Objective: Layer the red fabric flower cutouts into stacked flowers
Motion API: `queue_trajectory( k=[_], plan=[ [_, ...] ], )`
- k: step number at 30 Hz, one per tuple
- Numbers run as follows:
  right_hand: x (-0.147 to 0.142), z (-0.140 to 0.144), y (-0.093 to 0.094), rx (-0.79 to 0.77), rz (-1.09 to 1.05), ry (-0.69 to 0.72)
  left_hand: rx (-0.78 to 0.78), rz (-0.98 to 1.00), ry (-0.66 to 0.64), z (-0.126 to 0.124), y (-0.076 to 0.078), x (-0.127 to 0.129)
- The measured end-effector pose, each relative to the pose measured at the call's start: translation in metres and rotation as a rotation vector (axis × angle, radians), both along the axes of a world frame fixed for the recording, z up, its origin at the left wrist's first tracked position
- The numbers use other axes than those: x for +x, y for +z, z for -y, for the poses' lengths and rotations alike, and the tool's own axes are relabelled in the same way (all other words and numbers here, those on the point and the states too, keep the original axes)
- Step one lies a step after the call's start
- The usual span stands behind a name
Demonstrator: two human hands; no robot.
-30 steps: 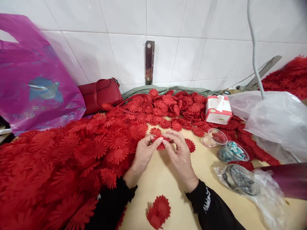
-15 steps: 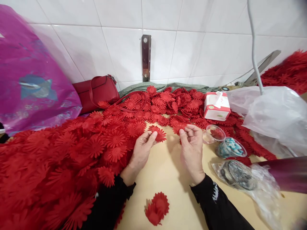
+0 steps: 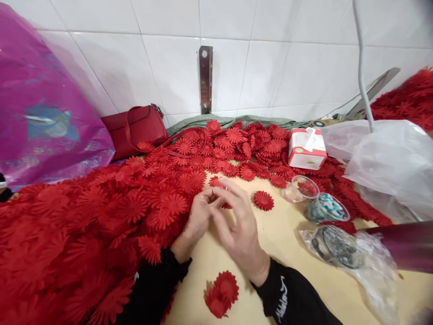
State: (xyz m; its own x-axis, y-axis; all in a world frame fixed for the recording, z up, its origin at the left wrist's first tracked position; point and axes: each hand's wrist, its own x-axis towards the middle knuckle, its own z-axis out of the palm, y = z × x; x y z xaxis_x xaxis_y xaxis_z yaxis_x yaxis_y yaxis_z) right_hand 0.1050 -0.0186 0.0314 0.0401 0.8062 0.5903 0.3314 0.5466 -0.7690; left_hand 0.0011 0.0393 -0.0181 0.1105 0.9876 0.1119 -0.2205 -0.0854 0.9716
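Observation:
My left hand (image 3: pixel 200 215) pinches a red fabric flower (image 3: pixel 214 181), whose petals show just past the fingertips; most of it is hidden behind my right hand. Reaching across it, my right hand (image 3: pixel 241 225) has its fingers stretched out and the thumb apart, with the fingertips over the left hand's fingers. Whether they touch the flower I cannot tell. A single red flower (image 3: pixel 263 200) lies on the table right of both hands. Nearer to me, two cupped red flowers (image 3: pixel 222 294) lie together between my forearms.
A big heap of red flowers (image 3: pixel 84 225) covers the left and back of the table (image 3: pixel 280 239). At the back stand a red handbag (image 3: pixel 135 128) and a tissue box (image 3: pixel 307 149). To the right are clear plastic cups (image 3: pixel 325 210), a bagged round object (image 3: pixel 338 246) and a purple cylinder (image 3: pixel 402 246).
My right hand has let go of its red flower, which now lies on the table, and has moved left over my left hand. My left hand has stayed nearly in place.

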Motion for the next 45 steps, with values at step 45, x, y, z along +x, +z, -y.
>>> queue_trajectory(
  k=[45],
  plan=[
    [0.090,-0.028,-0.006,-0.235,0.597,-0.416,0.509,-0.372,0.509,0.003,0.011,-0.003]
  ],
)
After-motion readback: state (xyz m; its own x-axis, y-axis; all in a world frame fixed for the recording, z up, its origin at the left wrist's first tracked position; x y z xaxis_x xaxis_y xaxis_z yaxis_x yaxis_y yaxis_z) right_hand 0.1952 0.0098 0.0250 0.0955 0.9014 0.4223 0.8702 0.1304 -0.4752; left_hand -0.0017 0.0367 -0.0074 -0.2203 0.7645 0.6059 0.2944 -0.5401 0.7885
